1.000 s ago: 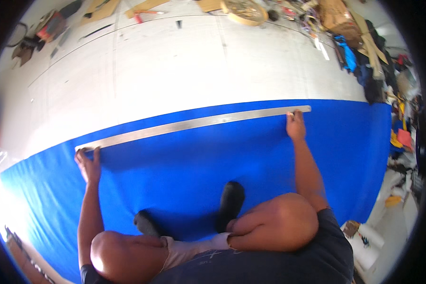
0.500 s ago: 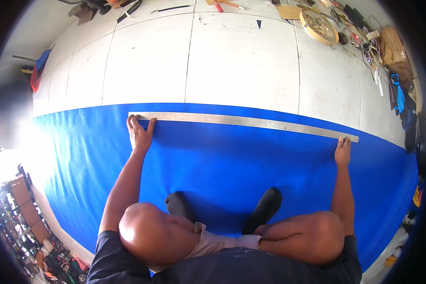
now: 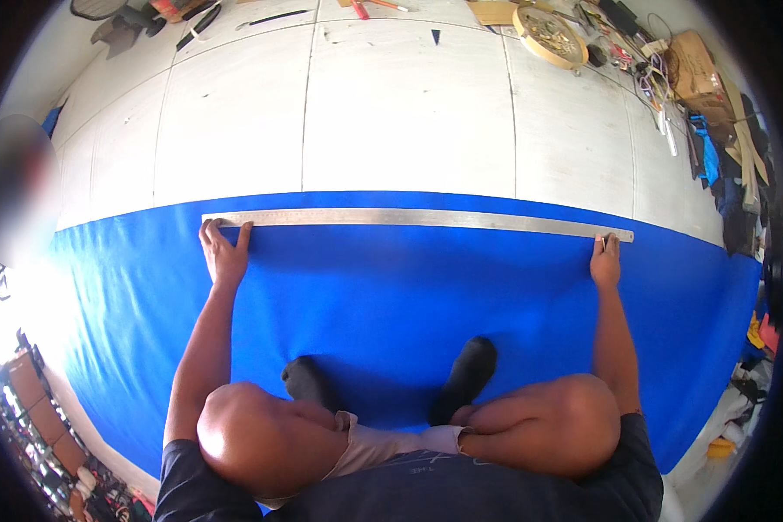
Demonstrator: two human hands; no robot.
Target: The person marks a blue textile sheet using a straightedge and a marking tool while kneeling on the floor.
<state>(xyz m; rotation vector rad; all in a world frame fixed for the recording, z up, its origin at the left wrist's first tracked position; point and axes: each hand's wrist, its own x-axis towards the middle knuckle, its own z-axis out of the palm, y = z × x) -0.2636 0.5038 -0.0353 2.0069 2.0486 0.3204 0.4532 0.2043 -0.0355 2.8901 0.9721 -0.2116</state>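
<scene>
A long metal ruler [image 3: 409,217] lies across a wide blue sheet of material [image 3: 391,287], close to its far edge and roughly along it. My left hand [image 3: 226,255] grips the ruler near its left end, thumb and fingers apart at the near edge. At the right end, my right hand [image 3: 606,263] has its fingertips closed on the ruler's near edge. Something small and slim shows between those fingers, too small to name. Both my socked feet [image 3: 470,370] rest on the sheet between my arms.
White tiled floor [image 3: 409,113] lies beyond the sheet. A round tray [image 3: 551,36] of small bits, cables and a cardboard box [image 3: 698,74] stand at the far right. A pencil [image 3: 388,5] and a small dark scrap [image 3: 436,36] lie at the far side. Clutter fills the lower left.
The whole view has shifted, so floor, ruler and hands appear farther left. Both hands keep their places at the ruler's ends, and the ruler looks unmoved on the sheet.
</scene>
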